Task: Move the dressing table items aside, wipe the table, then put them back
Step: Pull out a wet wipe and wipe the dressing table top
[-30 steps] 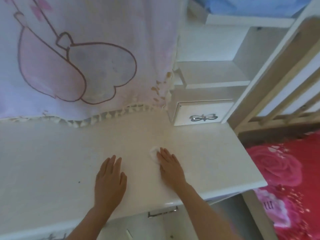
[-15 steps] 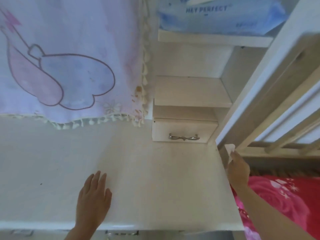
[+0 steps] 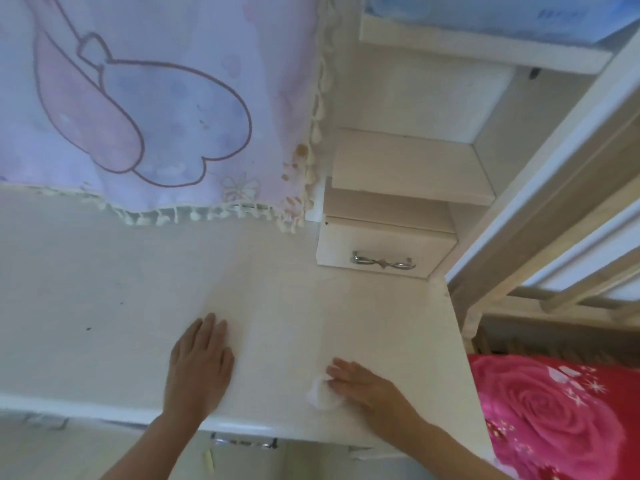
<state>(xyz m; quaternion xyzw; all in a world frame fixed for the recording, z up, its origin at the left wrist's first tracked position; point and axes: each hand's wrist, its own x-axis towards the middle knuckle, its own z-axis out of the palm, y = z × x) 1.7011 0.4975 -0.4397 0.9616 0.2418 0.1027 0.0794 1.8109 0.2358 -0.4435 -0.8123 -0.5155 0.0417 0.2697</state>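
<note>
A person leans over a pale desk point(image 3: 294, 317), both bare forearms reaching in across its front edge. Below that edge, a chrome handle point(image 3: 242, 442) shows on the desk's front.

The left hand point(image 3: 201, 368) lies flat near the front edge at mid-desk, palm down, fingers straight and together, holding nothing. Near the front right corner, the right hand point(image 3: 363, 386) is also flat, with its straight fingers pressing a small white wad of tissue point(image 3: 323, 394) onto the desktop. The wad peeks out at the fingertips, on the side towards the left hand.

A few dark specks point(image 3: 88, 329) mark the desktop towards the left edge.

Along the back edge hangs a printed cloth point(image 3: 173, 98) in lilac and pink with a dark outlined cartoon shape, its cream tasselled fringe just above the desktop. At the back right corner sits a small drawer point(image 3: 374, 237) with a bow-shaped metal handle point(image 3: 382, 263), under an open shelf point(image 3: 408, 168).

On the higher shelf point(image 3: 485, 53) lies a blue pack point(image 3: 502, 15). Its dark lettering is too blurred to read.

Beyond the right edge run the slats of a wooden bed rail point(image 3: 554, 209), above a red bedspread point(image 3: 561, 417) printed with a large pink rose.
</note>
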